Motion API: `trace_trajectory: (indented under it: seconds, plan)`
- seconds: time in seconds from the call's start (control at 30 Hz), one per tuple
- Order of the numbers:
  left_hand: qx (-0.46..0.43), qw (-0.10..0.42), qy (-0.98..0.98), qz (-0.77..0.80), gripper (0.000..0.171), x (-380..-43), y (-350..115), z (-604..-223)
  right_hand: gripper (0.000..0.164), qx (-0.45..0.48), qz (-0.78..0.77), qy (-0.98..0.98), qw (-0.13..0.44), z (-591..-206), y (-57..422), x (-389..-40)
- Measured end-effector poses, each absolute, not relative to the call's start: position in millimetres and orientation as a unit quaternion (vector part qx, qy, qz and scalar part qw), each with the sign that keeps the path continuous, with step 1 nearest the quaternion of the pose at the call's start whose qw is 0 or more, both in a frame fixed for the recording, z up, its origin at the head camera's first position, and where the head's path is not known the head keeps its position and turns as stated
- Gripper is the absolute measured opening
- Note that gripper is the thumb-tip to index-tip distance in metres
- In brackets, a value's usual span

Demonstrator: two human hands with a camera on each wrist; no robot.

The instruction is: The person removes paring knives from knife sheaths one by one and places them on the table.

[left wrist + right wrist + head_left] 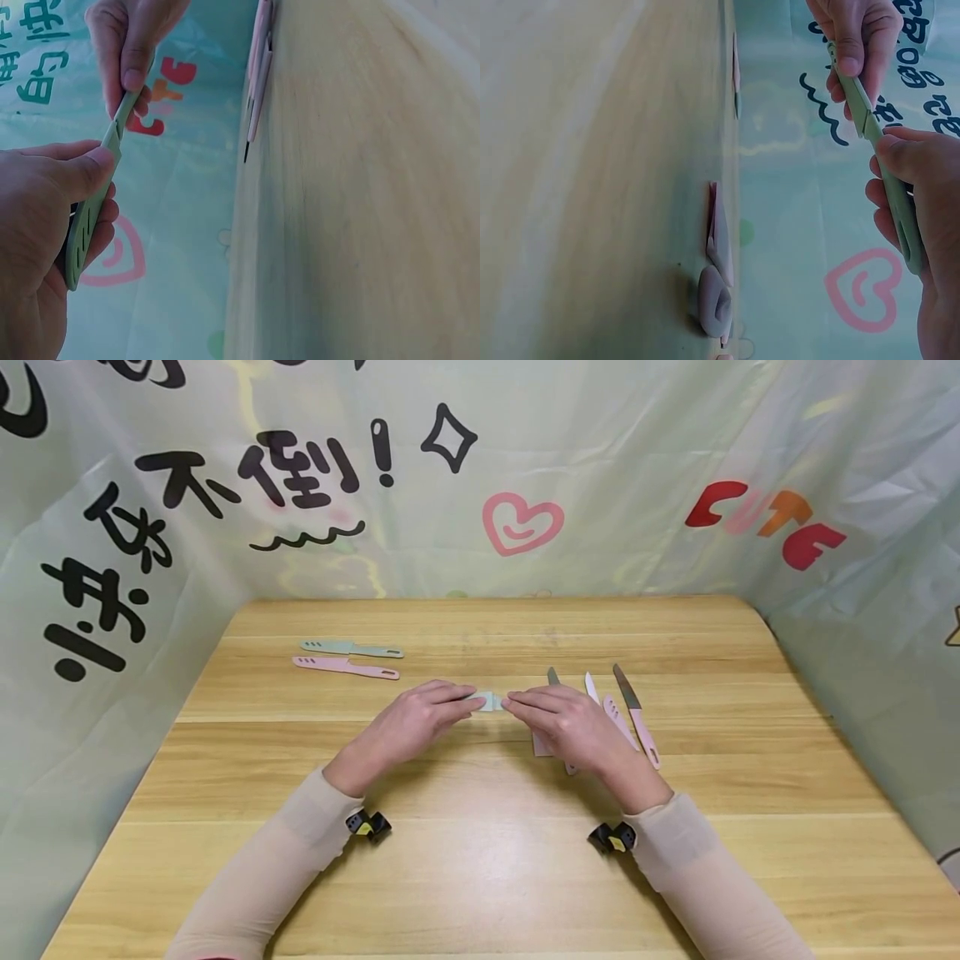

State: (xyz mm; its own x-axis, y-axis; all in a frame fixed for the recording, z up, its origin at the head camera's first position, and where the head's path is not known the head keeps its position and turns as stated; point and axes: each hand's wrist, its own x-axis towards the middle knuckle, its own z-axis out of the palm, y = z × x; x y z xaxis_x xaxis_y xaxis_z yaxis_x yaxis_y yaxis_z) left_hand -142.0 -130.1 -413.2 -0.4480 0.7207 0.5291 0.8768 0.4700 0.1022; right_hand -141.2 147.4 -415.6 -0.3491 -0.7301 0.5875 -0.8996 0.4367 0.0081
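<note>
Above the table, both hands share a pale green knife (pixel 489 701) in its slotted sheath, mostly covered by fingers in the head view. My left hand (pixel 408 718) pinches the sheath (pixel 88 214) between thumb and fingers. The handle (pixel 900 206), with a long hole near its end, lies in the grip of my right hand (pixel 573 725). Sheath and handle meet in line between the two hands. Below and beside the right hand lie a dark-bladed knife with a pink handle (pixel 645 739), a pink sheath (pixel 617 718) and a light blade (pixel 592 687), partly hidden by that hand.
At the table's back left, a green sheathed knife (pixel 352 649) lies beside a pink sheathed knife (pixel 347 667). Another dark blade tip (pixel 552 676) and a pale pink flat piece (pixel 541 746) show around the right hand. A printed cloth (pixel 600 460) hangs behind the wooden table (pixel 480 877).
</note>
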Motion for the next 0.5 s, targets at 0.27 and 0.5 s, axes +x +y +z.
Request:
trace_trajectory:
  seconds: [0.27, 0.5]
  plan:
    - [-0.475, 0.206, -0.833, -0.195, 0.034, -143.2, -131.9, -413.0, 0.037, 0.503, 0.173, -0.806, 0.259, -414.6, 149.9, -141.9]
    - [-0.473, 0.206, -0.834, -0.196, 0.035, -144.0, -133.6, -413.0, 0.037, 0.497, 0.174, -0.811, 0.255, -413.5, 151.8, -142.7]
